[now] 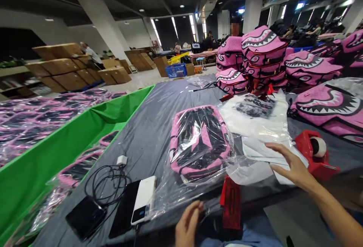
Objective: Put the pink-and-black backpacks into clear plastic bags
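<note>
A pink and black backpack (pixel 198 141) lies flat inside a clear plastic bag on the grey table (pixel 153 133). My right hand (pixel 290 165) rests with fingers spread on a stack of white plastic bags (pixel 263 126) to the right of it. My left hand (pixel 188 224) sits at the table's near edge, fingers curled at the open end of the clear bag, beside a red tag (pixel 231 201). What the left fingers grip is hard to make out.
A red tape dispenser (pixel 316 154) stands right of my right hand. Power banks (pixel 143 199), a phone (pixel 85 216) and cables lie at the near left. A green bin (pixel 56 156) holds bagged backpacks. Pink shark-mouth backpacks (pixel 263 56) pile at the far right. Cardboard boxes and people stand far behind.
</note>
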Available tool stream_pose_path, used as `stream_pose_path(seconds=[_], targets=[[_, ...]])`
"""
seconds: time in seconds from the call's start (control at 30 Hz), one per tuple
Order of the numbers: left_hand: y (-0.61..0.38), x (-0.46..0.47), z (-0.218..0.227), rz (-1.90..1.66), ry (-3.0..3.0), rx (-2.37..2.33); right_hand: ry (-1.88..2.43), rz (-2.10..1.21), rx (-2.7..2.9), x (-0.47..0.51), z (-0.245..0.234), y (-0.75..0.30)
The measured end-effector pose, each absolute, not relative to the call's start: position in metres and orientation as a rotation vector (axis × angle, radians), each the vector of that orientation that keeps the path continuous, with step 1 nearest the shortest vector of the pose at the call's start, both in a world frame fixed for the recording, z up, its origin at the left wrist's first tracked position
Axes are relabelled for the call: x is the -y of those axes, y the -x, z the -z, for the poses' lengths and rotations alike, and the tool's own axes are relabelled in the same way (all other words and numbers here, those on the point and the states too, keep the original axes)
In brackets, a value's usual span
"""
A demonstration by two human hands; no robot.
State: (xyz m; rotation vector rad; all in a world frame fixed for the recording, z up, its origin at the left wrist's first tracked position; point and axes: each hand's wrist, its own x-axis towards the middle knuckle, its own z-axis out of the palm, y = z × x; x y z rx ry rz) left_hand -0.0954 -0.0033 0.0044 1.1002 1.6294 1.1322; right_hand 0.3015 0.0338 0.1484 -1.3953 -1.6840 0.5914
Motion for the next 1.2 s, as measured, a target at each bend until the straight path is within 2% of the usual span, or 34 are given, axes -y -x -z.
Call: stream_pose_path(seconds=[0.07, 0.17, 0.27, 0.33, 0.5, 0.67, 0.8, 0.9, 0.97, 1.1, 1.2], targets=[[0.056, -0.003, -0.013, -1.052, -1.362, -1.414, 1.271, -0.3, 1.856, -0.013, -0.15, -0.267], [0.007, -0.024, -0.023, -0.94, -1.553, -1.34, 1.198, 0.046, 2.298, -0.006, -0.128, -0.212], [-0.021, -0.036, -0.025, -0.932, -1.508, -1.333, 1.398, 0.533, 2.282, -0.016, -0.088, -0.196], [-0.026, -0.032, -0.023, -0.939, -1.461, -1.287, 1.487, 0.625, 2.223, -0.017, -0.063, -0.205], [-0.006, -0.018, -0.011, -0.877, -1.689, -1.048, 1.499, 0.454, 2.236, 0.023, -0.028, -0.208], [0.022, -0.047, 0.0, -0.884, -2.779, -0.92, 1.483, 0.221, 2.327, 0.063, -0.006, -0.172], [0.02, -0.076, -0.011, -0.905, -3.218, -0.505, 1.611, 0.17, 2.383, 0.076, 0.003, -0.158], [0.015, -0.092, -0.018, -0.874, -3.3, 0.01, 1.528, -0.083, 2.373, 0.079, -0.006, -0.165], [0.015, -0.098, -0.019, -0.803, -3.265, 0.193, 1.475, -0.319, 2.187, 0.074, -0.022, -0.176], [0.022, -0.1, -0.029, -0.801, -3.234, 0.297, 1.64, -0.587, 1.646, 0.041, -0.047, -0.197], [0.025, -0.097, -0.045, -0.876, -3.212, 0.27, 1.604, -0.878, 1.469, 0.017, -0.041, -0.198]])
